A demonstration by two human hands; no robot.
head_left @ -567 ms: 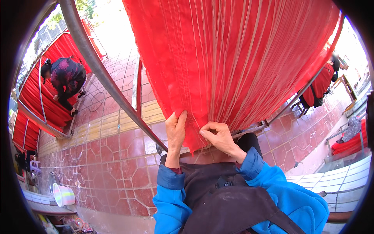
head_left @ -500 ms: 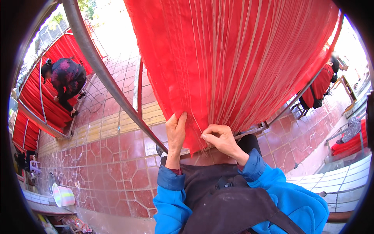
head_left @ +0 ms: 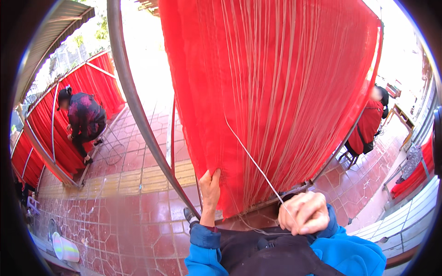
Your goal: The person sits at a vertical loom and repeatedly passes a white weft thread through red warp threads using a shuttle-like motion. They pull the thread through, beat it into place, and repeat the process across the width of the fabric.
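A large sheet of red cloth (head_left: 198,83) hangs in front of me, its face covered with many long pale threads (head_left: 276,92) running down it. My left hand (head_left: 210,188) is closed on the cloth's lower left part, with thumb and fingers pinching it. Lower right of the cloth, my right hand (head_left: 304,214) is closed on a single pale thread (head_left: 258,166). That thread stretches taut and slanting from the cloth's left-middle area down to my fingers. Loose thread ends hang by the cloth's lower corner and across my dark apron (head_left: 258,253).
A curved metal pole (head_left: 138,101) stands left of the cloth. Further left, a person (head_left: 85,117) sits bent by more red cloth (head_left: 41,124). Another seated person (head_left: 366,129) is at the right. A pale bucket (head_left: 65,248) stands on the red tiled floor (head_left: 124,221).
My right hand has moved right and down, away from the cloth, drawing the thread out taut. My left hand still pinches the cloth, lower in view. The view has tilted up.
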